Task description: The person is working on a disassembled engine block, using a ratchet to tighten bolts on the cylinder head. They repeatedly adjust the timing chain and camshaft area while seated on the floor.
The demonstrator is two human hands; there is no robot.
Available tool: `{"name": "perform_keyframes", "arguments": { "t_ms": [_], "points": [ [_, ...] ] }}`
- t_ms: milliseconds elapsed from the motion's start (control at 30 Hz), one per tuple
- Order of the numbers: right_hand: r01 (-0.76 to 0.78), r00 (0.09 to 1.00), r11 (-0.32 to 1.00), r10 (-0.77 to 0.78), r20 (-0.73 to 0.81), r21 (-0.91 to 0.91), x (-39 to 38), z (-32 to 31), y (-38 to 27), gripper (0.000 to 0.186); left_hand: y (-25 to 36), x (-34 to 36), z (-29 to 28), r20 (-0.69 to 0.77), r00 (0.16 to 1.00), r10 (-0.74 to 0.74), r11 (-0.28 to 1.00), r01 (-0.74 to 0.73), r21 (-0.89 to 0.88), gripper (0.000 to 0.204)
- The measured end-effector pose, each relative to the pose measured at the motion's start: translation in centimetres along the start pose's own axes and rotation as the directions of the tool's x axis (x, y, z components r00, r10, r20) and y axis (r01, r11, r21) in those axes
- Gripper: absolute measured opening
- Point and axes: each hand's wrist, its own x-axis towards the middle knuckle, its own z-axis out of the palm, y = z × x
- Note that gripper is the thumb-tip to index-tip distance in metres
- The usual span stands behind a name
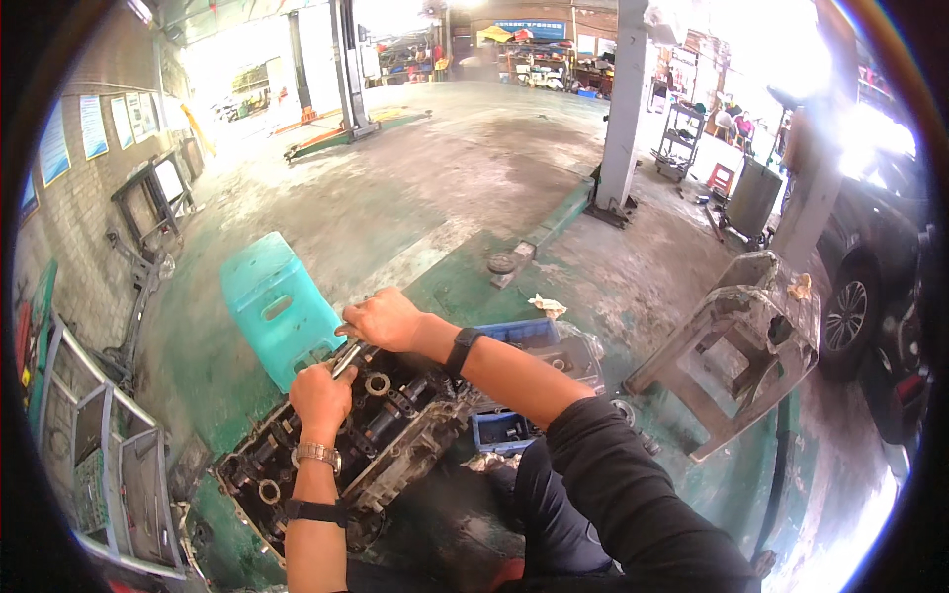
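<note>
An open engine (405, 465), dark and oily with several round metal rings along its top, lies on the floor in front of me. Over its far end, my left hand (321, 400) is wrapped round a shiny metal hand tool (347, 358); its exact kind is hidden by my fingers. My right hand (384, 318) is closed at the upper end of the same tool, just beyond the left. The tool slants up between the two hands, and its working end cannot be seen. A turquoise plastic stool (277, 306) stands right behind the hands.
Blue trays (501, 432) with metal parts sit to the right of the engine. Farther right is a grimy plastic stool (732, 356), with a dark car (870, 267) beyond. A grey metal frame (104, 435) stands at left. Lift posts (623, 119) rise farther back.
</note>
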Motion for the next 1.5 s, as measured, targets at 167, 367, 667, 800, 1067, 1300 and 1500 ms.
{"name": "perform_keyframes", "arguments": {
  "t_ms": [167,367,667,800,1067,1300,1500],
  "points": [
    [-0.041,0.999,0.999,0.041,-0.005,-0.003,1.0,0.8,0.2,0.038,0.2,0.2,0.4,-0.042,0.996,-0.074,0.996,0.076,0.051,0.038],
    [-0.222,0.975,0.967,0.224,-0.004,-0.127,2.0,0.2,-0.7,0.034,1.1,-0.3,0.0,-0.090,0.987,-0.135,0.989,0.140,0.047,0.038],
    [-0.544,0.815,0.838,0.519,0.257,0.034,0.1,-3.7,-5.0,0.050,0.8,0.0,0.5,-0.115,0.980,-0.164,0.986,0.167,0.019,0.035],
    [-0.615,0.778,0.779,0.576,0.250,0.119,0.7,-3.4,-6.2,0.052,0.6,0.0,0.7,-0.175,0.974,-0.147,0.988,0.153,0.020,0.037],
    [-0.648,0.759,0.739,0.606,0.238,0.185,3.0,-1.6,-6.2,0.057,0.2,0.2,1.4,-0.200,0.966,-0.165,0.986,0.168,-0.003,0.031],
    [-0.646,0.758,0.748,0.604,0.245,0.153,6.7,1.7,-7.4,0.064,-2.3,1.3,3.2,-0.132,0.981,-0.142,0.989,0.134,-0.070,0.029],
    [-0.465,0.856,0.873,0.401,0.326,0.149,9.8,2.6,-8.2,0.072,-2.5,-0.5,0.8,0.002,0.987,-0.159,0.871,0.142,-0.469,0.038]
  ]
}}
